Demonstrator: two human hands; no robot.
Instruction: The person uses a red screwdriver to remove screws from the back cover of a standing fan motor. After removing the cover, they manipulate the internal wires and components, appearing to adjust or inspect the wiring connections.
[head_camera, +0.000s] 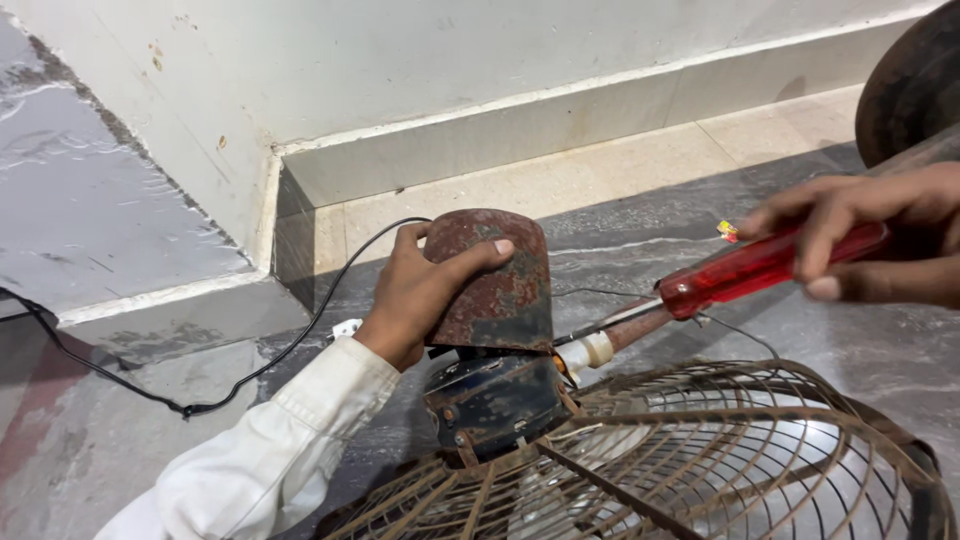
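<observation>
Left hand (415, 295) wraps its grip around the rusty cap (492, 280), fingers spread over the dome, thumb across the top. The cap sits atop the motor (500, 400), at 12 o'clock of the wire guard (700, 450) lying on the floor (150, 440). Right hand (880, 240), in from 3 o'clock, pinches the red-handled screwdriver (760, 268), tip buried just under the cap's rim. It looks like the cap is being worked loose; the next move calls for a firm hold and a careful lift. The cap is brown, pitted and flaking.
</observation>
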